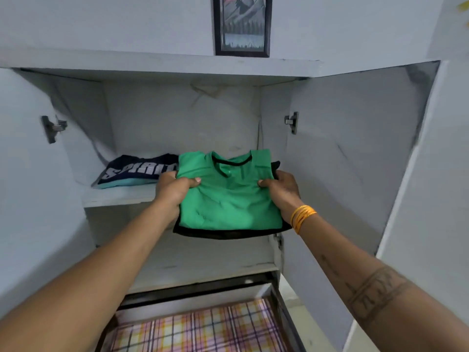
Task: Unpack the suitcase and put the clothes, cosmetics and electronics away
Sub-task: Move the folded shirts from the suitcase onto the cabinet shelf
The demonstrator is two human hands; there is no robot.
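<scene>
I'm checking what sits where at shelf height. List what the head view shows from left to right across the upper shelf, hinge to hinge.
Left door hinge → folded navy shirt lying on the upper shelf → left hand → folded green shirt gripped by both hands → right hand → right door hinge.

There are two hands, the left hand [175, 188] and the right hand [284, 188], and there are two piles of folded clothes: one green shirt [228, 196] with black cloth [228, 235] under it, and one dark blue shirt [142, 168] far on the left with a light blue cloth [121, 183] under it. The cupboard has two open doors, the left door [30, 186] and the right door [355, 153], two shelves, the upper shelf [119, 195] and the lower shelf [193, 265], and two metal hinges, one [52, 128] on the left and one [291, 121] on the right. There is one framed picture [242, 25] on the wall, one checked cloth [200, 329] near the bottom, and one bunch of gold bangles [302, 215] on the right wrist.
</scene>
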